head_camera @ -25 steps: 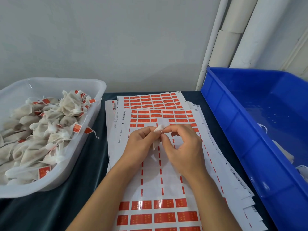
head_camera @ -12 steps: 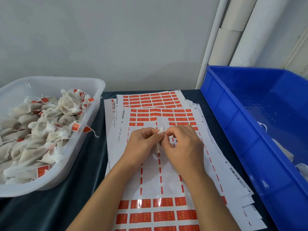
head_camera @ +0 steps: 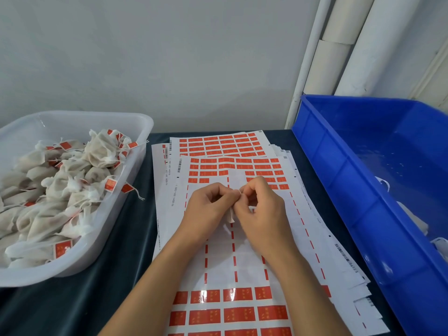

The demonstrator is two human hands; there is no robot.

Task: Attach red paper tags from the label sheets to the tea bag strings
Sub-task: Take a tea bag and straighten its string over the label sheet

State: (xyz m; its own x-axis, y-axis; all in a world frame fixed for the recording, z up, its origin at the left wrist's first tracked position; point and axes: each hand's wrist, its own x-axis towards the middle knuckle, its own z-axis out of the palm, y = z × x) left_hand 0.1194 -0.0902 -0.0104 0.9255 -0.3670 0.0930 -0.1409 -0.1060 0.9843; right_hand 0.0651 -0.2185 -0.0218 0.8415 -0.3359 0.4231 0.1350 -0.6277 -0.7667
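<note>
Both hands at frame centre, over sheets (head_camera: 232,258). Left hand (head_camera: 208,209) and right hand (head_camera: 260,214) pinch small white bag (head_camera: 230,215) between fingertips. Tag not visible. Risk: string slips from pinch, tag sticks crooked or onto finger.

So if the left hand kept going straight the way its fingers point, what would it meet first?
The left hand points rightward at the right hand; their fingertips already meet on the small white piece, so it would likely meet the right hand's fingers first. Depth is unclear.
</note>
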